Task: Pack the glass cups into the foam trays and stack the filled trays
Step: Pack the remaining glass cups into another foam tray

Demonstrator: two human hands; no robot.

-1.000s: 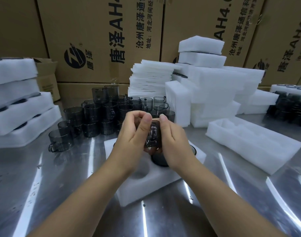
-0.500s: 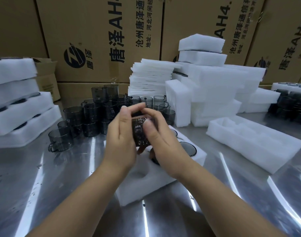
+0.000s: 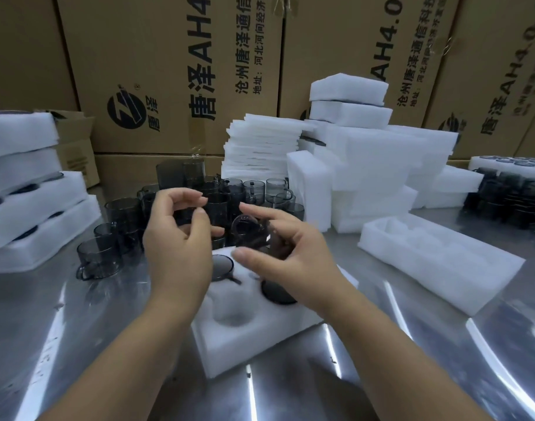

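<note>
The right hand [image 3: 293,253] curls thumb and fingers round a smoky grey glass cup [image 3: 247,233], holding it tilted above the far end of the white foam tray [image 3: 260,344] on the shiny metal table [image 3: 78,329]. The left hand [image 3: 178,250] hovers just left of it, fingers loosely curled and holding nothing. Another grey cup [image 3: 221,266] sits in a far-left tray pocket.

We see a smoky glass cup [image 3: 248,230] tilted above the white foam tray [image 3: 275,338], centre near. The tray holds two seated cups [image 3: 222,266], and its nearest pocket is empty.
</note>
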